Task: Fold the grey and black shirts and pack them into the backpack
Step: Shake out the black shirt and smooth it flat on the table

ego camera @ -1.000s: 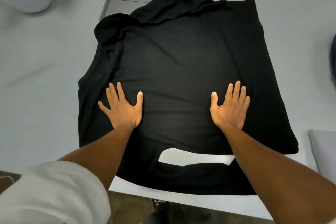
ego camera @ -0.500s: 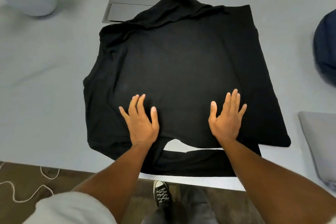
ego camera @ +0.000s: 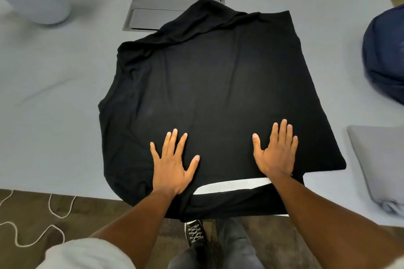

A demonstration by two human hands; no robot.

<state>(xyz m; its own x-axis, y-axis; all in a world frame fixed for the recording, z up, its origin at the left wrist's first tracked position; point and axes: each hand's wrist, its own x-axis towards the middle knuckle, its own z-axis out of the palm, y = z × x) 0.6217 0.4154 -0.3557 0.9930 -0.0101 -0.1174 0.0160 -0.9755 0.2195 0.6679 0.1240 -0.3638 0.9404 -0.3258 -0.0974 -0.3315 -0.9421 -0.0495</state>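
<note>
The black shirt [ego camera: 209, 85] lies spread on the pale table [ego camera: 50, 116], its near part hanging over the front edge and its far left corner rumpled. My left hand [ego camera: 172, 166] rests flat on the shirt's near left part, fingers spread. Flat on the near right part lies my right hand [ego camera: 276, 153], fingers straight. A strip of table shows through a gap in the cloth between my wrists. The folded grey shirt [ego camera: 380, 164] sits at the right edge. The dark blue backpack [ego camera: 384, 54] is at the far right, partly cut off.
A grey recessed panel [ego camera: 172, 0] sits in the table behind the shirt, partly covered by it. A white plant pot [ego camera: 39, 2] stands at the far left. A white cord [ego camera: 32, 225] lies on the brown floor below the table edge, near my shoe [ego camera: 194, 232].
Both hands have slid along the shirt toward me, staying flat. My left hand also moved inward to the right. The gap showing table near the hem has narrowed to a strip.
</note>
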